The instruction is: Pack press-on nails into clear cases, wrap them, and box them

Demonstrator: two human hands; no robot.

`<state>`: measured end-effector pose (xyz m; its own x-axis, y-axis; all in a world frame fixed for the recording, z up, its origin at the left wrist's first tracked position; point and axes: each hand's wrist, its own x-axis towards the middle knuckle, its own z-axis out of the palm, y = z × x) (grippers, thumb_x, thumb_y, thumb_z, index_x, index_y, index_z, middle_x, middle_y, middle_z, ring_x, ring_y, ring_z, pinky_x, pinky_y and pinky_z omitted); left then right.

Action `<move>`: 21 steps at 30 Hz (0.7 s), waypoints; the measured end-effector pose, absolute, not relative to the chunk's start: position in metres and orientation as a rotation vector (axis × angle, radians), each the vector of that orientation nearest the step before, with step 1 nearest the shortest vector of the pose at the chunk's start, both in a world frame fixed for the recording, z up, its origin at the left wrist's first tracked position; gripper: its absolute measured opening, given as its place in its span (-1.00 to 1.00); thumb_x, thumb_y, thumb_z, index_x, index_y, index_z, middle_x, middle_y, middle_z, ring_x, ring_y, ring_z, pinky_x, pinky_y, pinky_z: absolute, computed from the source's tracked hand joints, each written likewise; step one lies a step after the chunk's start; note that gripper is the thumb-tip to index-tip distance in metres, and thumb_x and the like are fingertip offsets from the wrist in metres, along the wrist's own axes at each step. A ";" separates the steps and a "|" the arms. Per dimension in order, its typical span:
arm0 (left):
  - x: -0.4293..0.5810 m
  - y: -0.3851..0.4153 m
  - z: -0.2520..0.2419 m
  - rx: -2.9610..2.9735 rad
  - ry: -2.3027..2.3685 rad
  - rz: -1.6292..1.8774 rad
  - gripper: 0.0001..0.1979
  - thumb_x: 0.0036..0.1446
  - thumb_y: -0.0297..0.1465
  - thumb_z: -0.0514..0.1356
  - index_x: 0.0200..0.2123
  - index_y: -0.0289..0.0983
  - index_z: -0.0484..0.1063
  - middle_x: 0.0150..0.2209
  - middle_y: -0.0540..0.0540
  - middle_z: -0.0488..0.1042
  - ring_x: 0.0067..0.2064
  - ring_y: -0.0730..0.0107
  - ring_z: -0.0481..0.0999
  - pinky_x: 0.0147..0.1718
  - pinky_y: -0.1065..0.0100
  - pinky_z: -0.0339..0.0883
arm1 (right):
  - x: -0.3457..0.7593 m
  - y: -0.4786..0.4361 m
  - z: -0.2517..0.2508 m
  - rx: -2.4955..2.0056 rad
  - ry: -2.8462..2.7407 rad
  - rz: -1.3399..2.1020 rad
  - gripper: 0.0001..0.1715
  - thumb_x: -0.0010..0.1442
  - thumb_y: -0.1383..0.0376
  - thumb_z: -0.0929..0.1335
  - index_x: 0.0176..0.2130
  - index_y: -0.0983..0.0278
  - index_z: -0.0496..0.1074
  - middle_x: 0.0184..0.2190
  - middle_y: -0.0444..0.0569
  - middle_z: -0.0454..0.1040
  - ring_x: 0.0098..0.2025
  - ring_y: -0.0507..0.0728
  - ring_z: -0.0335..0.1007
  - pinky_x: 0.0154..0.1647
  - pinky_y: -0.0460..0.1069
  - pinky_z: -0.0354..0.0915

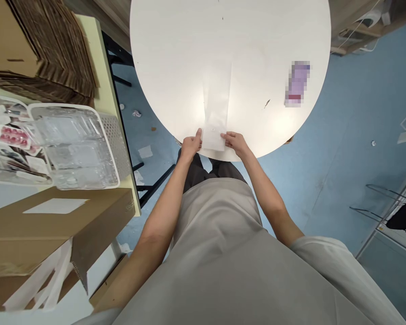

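A long, narrow clear plastic bag [217, 108] lies flat on the white round table, its near end close to the table's front edge. My left hand [191, 145] is closed at the bag's lower left edge, thumb pointing up along it. On the opposite side, my right hand [236, 141] pinches the lower right edge between thumb and fingers. Both hands rest low over the table's rim. Nothing can be made out inside the see-through bag.
The round white table [176, 54] has a blurred purple item [297, 83] at its right. To the left, a side table holds stacked flat cardboard [64, 49], a white basket of clear plastic packages [76, 146], another basket with pink-printed packs [15, 137] and a cardboard box [98, 212].
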<state>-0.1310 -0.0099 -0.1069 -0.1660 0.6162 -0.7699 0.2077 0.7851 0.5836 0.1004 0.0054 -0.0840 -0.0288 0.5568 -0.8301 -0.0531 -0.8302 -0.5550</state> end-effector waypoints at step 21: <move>-0.100 -0.011 -0.100 0.255 1.488 0.594 -0.80 0.37 -0.23 0.40 -0.15 -0.25 0.59 -0.08 -0.21 0.74 -0.06 0.24 0.72 0.07 0.21 0.62 | 0.107 -0.005 -0.085 -1.737 -0.555 1.915 -0.54 0.09 0.01 0.72 -0.17 0.22 0.68 -0.13 -0.03 0.76 -0.06 0.13 0.67 0.09 0.05 0.59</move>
<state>-0.0998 -0.0108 -0.1002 -0.0253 0.5173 -0.8554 -0.2136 0.8331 0.5101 0.1070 -0.0046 -0.0854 -0.0681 0.6045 -0.7937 -0.0866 -0.7961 -0.5990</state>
